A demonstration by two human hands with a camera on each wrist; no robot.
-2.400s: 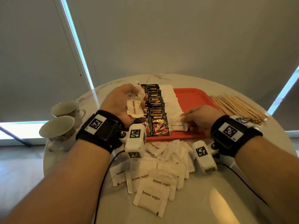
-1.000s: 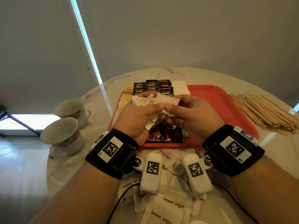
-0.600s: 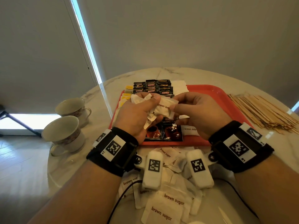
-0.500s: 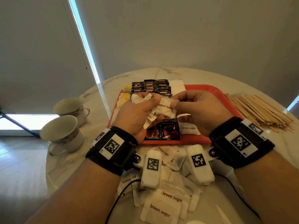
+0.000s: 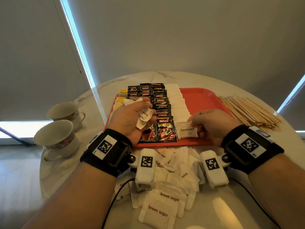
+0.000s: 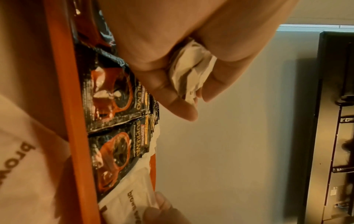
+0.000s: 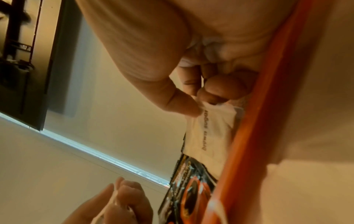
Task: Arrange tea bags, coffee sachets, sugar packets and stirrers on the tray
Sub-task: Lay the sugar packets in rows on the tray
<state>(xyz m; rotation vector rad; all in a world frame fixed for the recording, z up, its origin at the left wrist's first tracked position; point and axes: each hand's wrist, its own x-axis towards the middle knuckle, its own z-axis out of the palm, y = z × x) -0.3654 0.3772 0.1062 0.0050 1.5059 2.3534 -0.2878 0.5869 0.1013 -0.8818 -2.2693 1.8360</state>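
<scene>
A red tray (image 5: 203,98) holds yellow-tagged tea bags (image 5: 123,92) at its left, rows of black coffee sachets (image 5: 159,100) and a column of white sugar packets (image 5: 177,103). My left hand (image 5: 132,116) hovers over the tray's near left and grips a crumpled bunch of brown sugar packets (image 5: 144,115) (image 6: 191,72). My right hand (image 5: 212,125) pinches one brown sugar packet (image 5: 188,130) (image 7: 210,133) by its right edge, low at the near end of the white column, beside a coffee sachet (image 5: 165,129). Wooden stirrers (image 5: 247,113) lie on the table right of the tray.
A loose heap of brown sugar packets (image 5: 165,195) covers the marble table (image 5: 255,195) between my wrists and the near edge. Two teacups (image 5: 57,139) stand at the table's left edge. The tray's right half is bare.
My hands have parted. The right hand drew one sugar packet from the left hand's bunch and carried it down to the tray's near end; the left hand stayed raised with the rest.
</scene>
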